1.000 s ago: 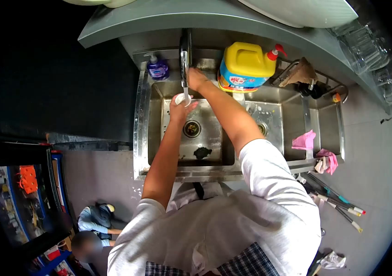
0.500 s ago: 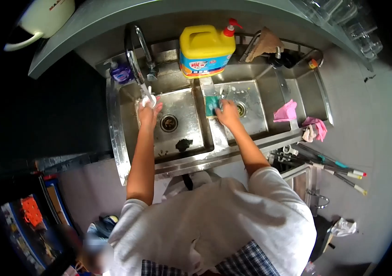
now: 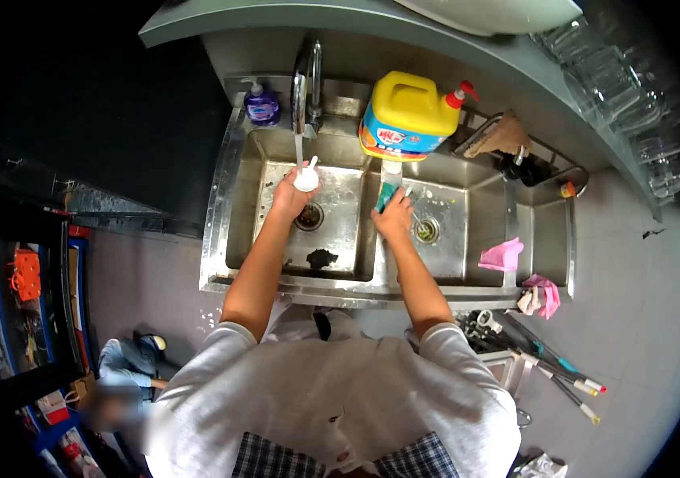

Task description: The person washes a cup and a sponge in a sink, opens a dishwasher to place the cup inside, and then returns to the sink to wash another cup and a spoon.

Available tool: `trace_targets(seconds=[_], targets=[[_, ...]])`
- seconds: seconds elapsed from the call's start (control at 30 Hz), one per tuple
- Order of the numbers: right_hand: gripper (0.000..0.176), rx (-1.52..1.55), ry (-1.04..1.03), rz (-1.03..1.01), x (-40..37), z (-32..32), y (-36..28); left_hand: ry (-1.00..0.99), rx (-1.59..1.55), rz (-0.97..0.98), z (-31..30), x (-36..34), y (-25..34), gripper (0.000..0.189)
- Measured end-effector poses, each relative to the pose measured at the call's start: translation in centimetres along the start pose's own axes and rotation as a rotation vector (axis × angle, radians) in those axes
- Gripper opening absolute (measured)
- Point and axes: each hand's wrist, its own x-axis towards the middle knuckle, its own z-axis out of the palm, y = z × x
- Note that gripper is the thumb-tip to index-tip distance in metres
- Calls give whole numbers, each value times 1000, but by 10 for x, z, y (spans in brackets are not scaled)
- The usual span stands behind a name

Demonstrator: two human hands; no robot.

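Under the running tap point(image 3: 300, 103), my left hand point(image 3: 292, 193) holds a small white cup-like piece point(image 3: 306, 177) with a short handle, above the left basin point(image 3: 332, 207). My right hand point(image 3: 393, 217) is closed on a green sponge point(image 3: 385, 196) at the divider between the basins. A thin pale utensil stands beside its fingers, over the middle basin point(image 3: 452, 215); whether the fingers grip it too, I cannot tell. Just behind is a yellow detergent jug point(image 3: 412, 107) with a red pump.
A purple soap bottle point(image 3: 262, 105) stands at the back left. Pink cloths point(image 3: 502, 255) lie on the right divider and front edge. Glasses point(image 3: 615, 88) line the upper right shelf. Long-handled tools point(image 3: 555, 362) lie on the floor. Another person point(image 3: 129, 362) is at lower left.
The view has shifted, so the sinks appear further right. The white piece now faces up under the water. My right hand now covers more of the sponge, and the thin utensil shows beside it.
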Motion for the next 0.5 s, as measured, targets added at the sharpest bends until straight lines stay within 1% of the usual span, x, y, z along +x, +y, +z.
trace_targets(seconds=[0.1, 0.13, 0.17, 0.23, 0.27, 0.33, 0.37, 0.43, 0.5], targets=[[89, 9, 79, -24, 4, 8, -3, -21, -4, 51, -6, 7, -2, 34], [86, 60, 83, -42, 6, 10, 0, -24, -14, 63, -10, 7, -1, 33], [87, 65, 102, -74, 3, 8, 0, -26, -24, 74, -14, 7, 1, 33], [88, 73, 135, -133, -3, 7, 2, 20, -17, 67, -21, 9, 5, 33], [85, 87, 137, -165, -11, 4, -1, 42, -15, 57, -25, 10, 5, 33], [82, 238, 145, -252, -26, 15, -5, 101, 3, 47, -25, 11, 0, 31], [81, 313, 150, -293, -34, 22, -6, 166, -43, 11, -10, 2, 5, 28], [80, 396, 96, -322, -47, 31, -11, 56, -97, -38, -26, 23, -6, 24], [77, 433, 15, -257, -54, 26, -16, 0, -39, -7, -17, 25, -9, 23]])
